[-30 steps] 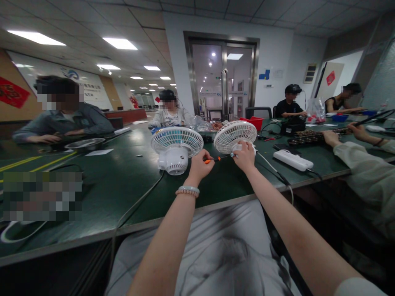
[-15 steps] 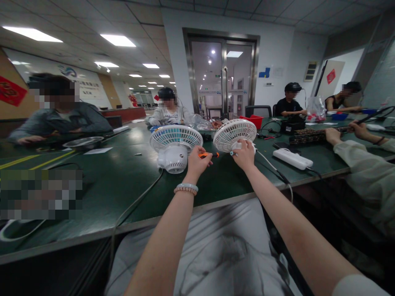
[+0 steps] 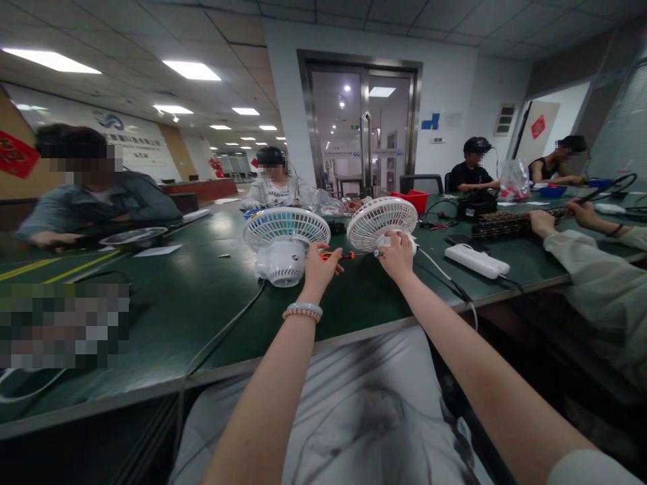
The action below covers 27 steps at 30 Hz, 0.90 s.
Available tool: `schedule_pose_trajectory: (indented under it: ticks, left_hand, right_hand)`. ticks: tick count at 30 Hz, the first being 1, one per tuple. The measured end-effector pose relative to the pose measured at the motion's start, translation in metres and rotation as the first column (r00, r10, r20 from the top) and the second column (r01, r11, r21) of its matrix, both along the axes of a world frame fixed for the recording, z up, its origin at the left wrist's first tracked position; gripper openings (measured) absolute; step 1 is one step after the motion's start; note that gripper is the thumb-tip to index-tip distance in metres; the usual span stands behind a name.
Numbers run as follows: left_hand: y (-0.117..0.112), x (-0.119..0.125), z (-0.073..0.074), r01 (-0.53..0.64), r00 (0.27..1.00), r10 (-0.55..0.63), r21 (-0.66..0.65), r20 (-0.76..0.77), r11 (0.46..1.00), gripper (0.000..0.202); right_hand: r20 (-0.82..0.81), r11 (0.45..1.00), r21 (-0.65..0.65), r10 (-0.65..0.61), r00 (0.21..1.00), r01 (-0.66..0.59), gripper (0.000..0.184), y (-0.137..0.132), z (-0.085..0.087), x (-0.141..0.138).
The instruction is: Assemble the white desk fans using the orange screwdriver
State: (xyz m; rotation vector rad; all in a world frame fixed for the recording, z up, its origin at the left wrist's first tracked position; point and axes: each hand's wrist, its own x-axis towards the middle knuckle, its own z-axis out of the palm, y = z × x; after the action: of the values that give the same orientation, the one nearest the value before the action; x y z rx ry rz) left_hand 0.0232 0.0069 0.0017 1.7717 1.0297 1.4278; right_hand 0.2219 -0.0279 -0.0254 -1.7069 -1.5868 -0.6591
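Two small white desk fans stand on the dark green table [image 3: 166, 303]. My left hand [image 3: 318, 266] grips the orange handle of a screwdriver [image 3: 340, 254], whose shaft points right toward the right fan [image 3: 380, 221]. My right hand [image 3: 397, 254] holds that fan at its base, just under the round grille. The left fan [image 3: 284, 244] stands untouched beside my left hand, with its cable trailing toward the table's near edge.
A white power strip [image 3: 478, 261] lies right of my hands. Another person's hands [image 3: 543, 222] work at the far right. Several seated people are at the table's far side, near a red bin [image 3: 415, 199] and a metal tray [image 3: 132, 236].
My left hand has lifted slightly and shifted left along the screwdriver handle, turning it. The right hand stays on the right fan. The view has drifted a little.
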Motion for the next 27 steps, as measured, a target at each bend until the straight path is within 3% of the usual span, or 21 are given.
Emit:
schedule_pose_trajectory:
  ticks: [5, 9, 12, 15, 19, 22, 27]
  left_hand:
    - [0.007, 0.000, -0.001, 0.003, 0.986, -0.004, 0.001, 0.166, 1.000, 0.040]
    - [0.009, 0.002, 0.003, 0.103, 0.931, -0.047, -0.137, 0.362, 0.985, 0.028]
    - [0.010, 0.004, 0.005, 0.106, 0.908, -0.007, -0.213, 0.420, 0.971, 0.028]
    - [0.011, 0.004, 0.003, 0.066, 0.928, 0.015, -0.203, 0.373, 0.977, 0.029]
    - [0.012, 0.001, -0.002, -0.018, 0.980, 0.030, -0.064, 0.198, 0.998, 0.019]
    - [0.011, -0.002, -0.004, -0.084, 0.993, 0.083, 0.015, 0.080, 0.996, 0.025]
    - [0.008, -0.002, -0.004, -0.120, 0.992, 0.119, 0.023, 0.049, 0.993, 0.026]
  right_hand:
    - [0.032, 0.999, 0.035, -0.009, 0.999, 0.008, 0.015, 0.006, 0.000, -0.006]
    - [0.029, 0.999, 0.020, -0.026, 0.999, 0.026, 0.015, 0.008, 0.001, -0.010]
    - [0.033, 1.000, 0.012, -0.028, 0.999, 0.028, 0.017, 0.006, 0.002, -0.011]
    - [0.041, 1.000, 0.016, -0.023, 0.999, 0.022, 0.019, 0.003, 0.004, -0.012]
    - [0.046, 1.000, -0.014, 0.009, 0.999, -0.008, 0.020, 0.000, 0.005, -0.015]
    - [0.035, 0.999, -0.034, 0.016, 0.999, -0.015, 0.020, 0.000, 0.005, -0.015]
    - [0.003, 1.000, 0.010, 0.026, 1.000, -0.026, 0.019, 0.004, 0.002, -0.012]
